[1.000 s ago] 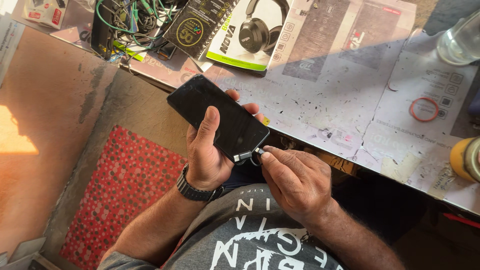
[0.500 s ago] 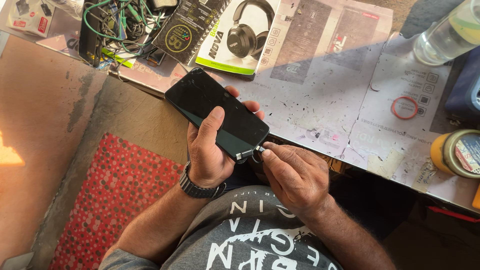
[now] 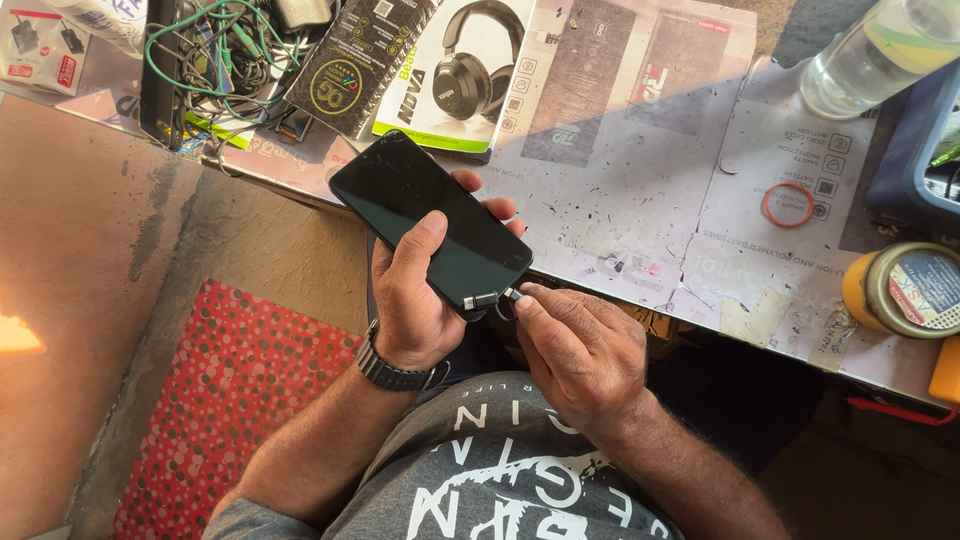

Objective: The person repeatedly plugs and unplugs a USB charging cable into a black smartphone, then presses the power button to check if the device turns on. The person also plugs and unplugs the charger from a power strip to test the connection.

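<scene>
**Phone in left hand, plug at its bottom edge**

Left hand (image 3: 415,300) wraps the black phone (image 3: 430,220), fingers clamped round its sides, thumb across the dark screen. Right hand (image 3: 580,350) sits just beside, fingers pinched together on a small cable plug (image 3: 508,295) at the phone's lower end. Beyond the fingers, on the table (image 3: 640,180): headphone box (image 3: 460,75), red rubber ring (image 3: 788,204), tangle of green wires (image 3: 215,55).

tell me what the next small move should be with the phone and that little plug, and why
Probably ease the small metal plug squarely into the phone's bottom edge. The left hand grips the black phone with that edge turned toward the right hand, whose fingertips pinch at the plug right by the port; whether it is seated cannot be told.
</scene>
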